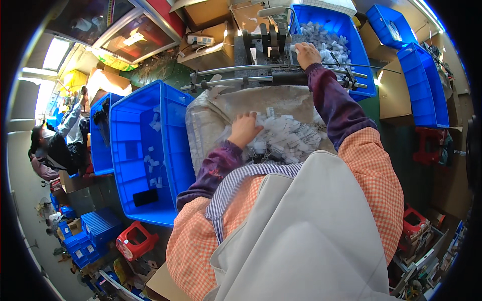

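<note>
A heap of small white translucent plastic pieces (286, 138), some comb-like, lies on a beige cloth (203, 113) in front of me. My left hand (244, 130) rests at the heap's left edge, its thumb held apart from the fingers. No piece shows in its grasp. Farther off, my right hand (307, 54) reaches to the right side of a dark metal bench machine (266, 45). Its fingers are curled together at a metal block; what they grip is hidden. Steel rods (241, 70) run crosswise between the machine and the cloth.
A large blue bin (173, 145) on the left holds a few white pieces and a black phone (145, 197). Behind my right hand, another blue bin (362, 65) is full of white pieces. Red stools (136, 241) stand around. Another person (65, 145) sits at far left.
</note>
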A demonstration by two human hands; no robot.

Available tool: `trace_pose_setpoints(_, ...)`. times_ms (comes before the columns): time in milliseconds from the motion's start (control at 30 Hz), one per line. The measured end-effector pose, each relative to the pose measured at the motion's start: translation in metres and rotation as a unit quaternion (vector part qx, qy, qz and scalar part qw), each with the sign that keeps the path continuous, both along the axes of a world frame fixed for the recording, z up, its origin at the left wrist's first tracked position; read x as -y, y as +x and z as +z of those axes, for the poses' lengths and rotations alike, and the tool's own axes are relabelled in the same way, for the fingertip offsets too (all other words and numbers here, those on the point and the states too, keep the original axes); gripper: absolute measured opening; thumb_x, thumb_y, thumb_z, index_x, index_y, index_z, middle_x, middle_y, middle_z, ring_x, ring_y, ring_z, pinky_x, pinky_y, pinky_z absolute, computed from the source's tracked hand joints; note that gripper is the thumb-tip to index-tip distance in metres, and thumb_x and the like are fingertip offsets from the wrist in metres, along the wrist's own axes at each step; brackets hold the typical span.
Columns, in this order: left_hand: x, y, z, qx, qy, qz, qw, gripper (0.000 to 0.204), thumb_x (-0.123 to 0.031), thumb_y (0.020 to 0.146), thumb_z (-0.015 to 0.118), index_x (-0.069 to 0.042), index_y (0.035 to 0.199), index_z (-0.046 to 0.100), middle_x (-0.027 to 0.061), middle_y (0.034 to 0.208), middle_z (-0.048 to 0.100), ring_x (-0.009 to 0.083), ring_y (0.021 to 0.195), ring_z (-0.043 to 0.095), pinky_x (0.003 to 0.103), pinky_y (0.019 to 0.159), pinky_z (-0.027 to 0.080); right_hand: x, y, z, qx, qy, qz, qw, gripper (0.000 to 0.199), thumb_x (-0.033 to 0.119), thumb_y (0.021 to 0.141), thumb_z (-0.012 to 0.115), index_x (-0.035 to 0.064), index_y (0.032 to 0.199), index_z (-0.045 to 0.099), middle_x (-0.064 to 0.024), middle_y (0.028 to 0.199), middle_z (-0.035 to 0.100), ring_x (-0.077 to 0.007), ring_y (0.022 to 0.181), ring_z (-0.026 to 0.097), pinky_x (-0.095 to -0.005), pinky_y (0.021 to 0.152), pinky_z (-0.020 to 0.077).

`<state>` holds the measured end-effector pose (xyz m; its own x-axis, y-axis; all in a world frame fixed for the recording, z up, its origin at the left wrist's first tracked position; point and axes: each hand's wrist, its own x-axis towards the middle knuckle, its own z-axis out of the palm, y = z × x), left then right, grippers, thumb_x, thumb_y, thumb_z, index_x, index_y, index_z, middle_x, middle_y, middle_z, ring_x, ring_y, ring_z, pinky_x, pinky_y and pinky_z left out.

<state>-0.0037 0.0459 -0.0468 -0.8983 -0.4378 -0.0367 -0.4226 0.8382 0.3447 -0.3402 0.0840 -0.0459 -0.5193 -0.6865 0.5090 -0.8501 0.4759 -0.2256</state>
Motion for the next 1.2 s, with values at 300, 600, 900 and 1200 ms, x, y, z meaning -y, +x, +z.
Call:
trace_pose_setpoints(300,-0.007,0.011,-0.005,0.005,0.041,0.027,0.999,0.016,-0.019,0.075,0.057,-0.011,0.087,0.064,0.0087,0.088,0.060,0.0303,0.084,0.056,0.040,0.069,0.048,0.019,0.002,-0.007,0.004,0.122,-0.030,0.992,0.019,0.019,0.077,0.051,0.0171,0.093,0.061,-0.0008,0.095,0.059,-0.0228,0.100,0.048,-0.0397,0.083,0.0359)
trace_pose_setpoints(600,-0.004,0.010,0.000,-0.033,-0.004,0.022,0.999,0.025,-0.019,0.074,0.057,-0.009,0.097,0.058,0.0126,0.086,0.060,0.0321,0.087,0.056,0.039,0.073,0.045,0.023,0.003,0.005,0.058,0.175,-0.086,0.979,0.021,0.028,0.082,0.051,0.0207,0.097,0.063,0.0025,0.102,0.060,-0.0200,0.106,0.047,-0.0415,0.092,0.0286)
trace_pose_setpoints(900,0.029,-0.006,-0.026,-0.019,0.068,0.051,0.996,0.028,-0.014,0.075,0.055,-0.009,0.102,0.057,0.0145,0.101,0.056,0.0321,0.093,0.055,0.040,0.078,0.045,-0.003,0.012,0.005,0.034,0.129,-0.113,0.985,0.030,0.038,0.078,0.052,0.0155,0.095,0.064,-0.0051,0.105,0.054,-0.0252,0.110,0.038,-0.0443,0.093,0.0229)
trace_pose_setpoints(1200,0.032,-0.012,-0.034,-0.066,0.073,0.007,0.995,0.013,-0.011,0.072,0.057,-0.008,0.085,0.059,0.0124,0.086,0.060,0.0324,0.086,0.056,0.041,0.074,0.045,0.041,0.050,-0.003,0.003,0.117,-0.090,0.989,0.027,0.030,0.080,0.048,0.0114,0.092,0.063,-0.0085,0.099,0.055,-0.0266,0.104,0.042,-0.0453,0.089,0.0261)
